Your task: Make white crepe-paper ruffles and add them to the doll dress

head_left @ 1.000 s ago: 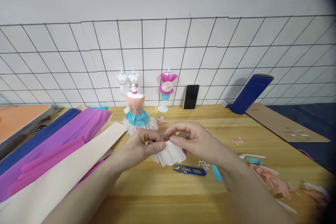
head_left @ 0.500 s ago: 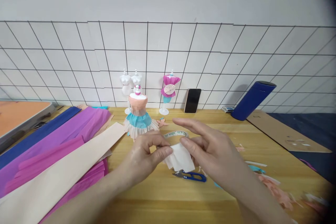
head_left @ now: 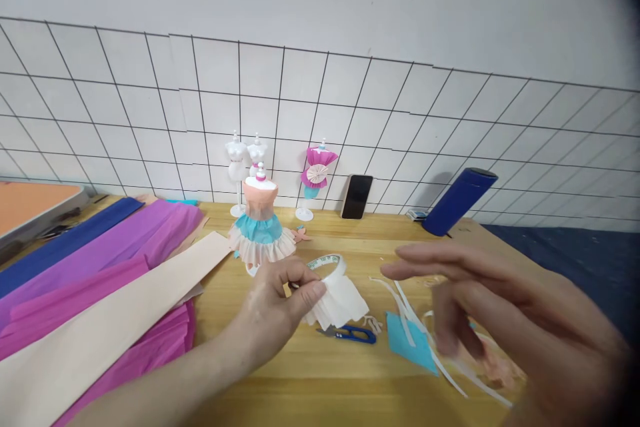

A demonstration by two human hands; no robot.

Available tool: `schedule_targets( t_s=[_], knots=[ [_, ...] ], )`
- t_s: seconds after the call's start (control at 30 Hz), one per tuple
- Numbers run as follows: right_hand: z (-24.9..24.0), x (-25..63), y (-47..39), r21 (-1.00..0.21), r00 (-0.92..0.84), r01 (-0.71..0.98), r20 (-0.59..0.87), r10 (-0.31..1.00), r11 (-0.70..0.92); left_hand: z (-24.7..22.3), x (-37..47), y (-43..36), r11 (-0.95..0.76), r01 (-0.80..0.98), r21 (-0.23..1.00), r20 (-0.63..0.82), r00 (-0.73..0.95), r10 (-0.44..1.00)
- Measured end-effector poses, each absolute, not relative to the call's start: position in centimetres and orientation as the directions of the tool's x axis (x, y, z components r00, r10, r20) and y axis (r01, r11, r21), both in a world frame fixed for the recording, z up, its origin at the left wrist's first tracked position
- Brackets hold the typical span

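My left hand [head_left: 285,300] pinches the top edge of a small gathered white piece [head_left: 343,300], which hangs over the table. Behind it lies a roll of tape [head_left: 340,268], partly covered. My right hand [head_left: 500,307] is away to the right, blurred, its fingers apart and nothing seen in them. Blue-handled snips [head_left: 357,333] lie just below the white piece. A mannequin in a peach, blue and cream dress [head_left: 260,227] stands behind my left hand. A turquoise piece [head_left: 413,343] and white strips [head_left: 407,310] lie between the snips and my right hand.
Pink, purple, blue and cream sheets [head_left: 115,307] cover the left side. At the back stand two bare white mannequins, a mannequin in a magenta top [head_left: 319,173], a phone [head_left: 357,197] and a leaning blue cylinder [head_left: 460,201]. Peach scraps lie partly under my right hand.
My right hand has let go of the white piece and moved right, its fingers spreading. The turquoise piece and white strips have come into sight. The view has tilted and shifted slightly.
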State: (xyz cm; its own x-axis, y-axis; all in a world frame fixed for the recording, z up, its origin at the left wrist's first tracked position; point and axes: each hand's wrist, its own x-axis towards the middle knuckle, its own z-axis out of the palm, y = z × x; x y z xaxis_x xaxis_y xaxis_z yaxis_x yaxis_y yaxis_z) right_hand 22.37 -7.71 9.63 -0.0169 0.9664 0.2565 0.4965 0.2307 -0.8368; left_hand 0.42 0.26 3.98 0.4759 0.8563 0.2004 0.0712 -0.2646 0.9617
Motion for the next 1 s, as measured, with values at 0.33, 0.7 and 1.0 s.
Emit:
schedule_targets(
  t_s=[0.33,0.7,1.0],
  knots=[
    [8.2,17.9,-3.3,-0.896,-0.155,0.439,-0.004,0.988,0.065,3.5,0.1,0.2,-0.617,0.1,0.781,0.543,0.381,0.748],
    [7.7,16.8,-4.3,-0.655,-0.093,0.69,0.343,0.935,0.309,3.7,0.0,0.3,-0.676,0.112,0.728,0.591,0.398,0.702],
    [8.1,16.7,-4.9,-0.508,-0.234,0.742,0.415,0.879,0.438,3.7,0.0,0.3,-0.697,0.056,0.714,0.632,0.376,0.678]
  ],
)
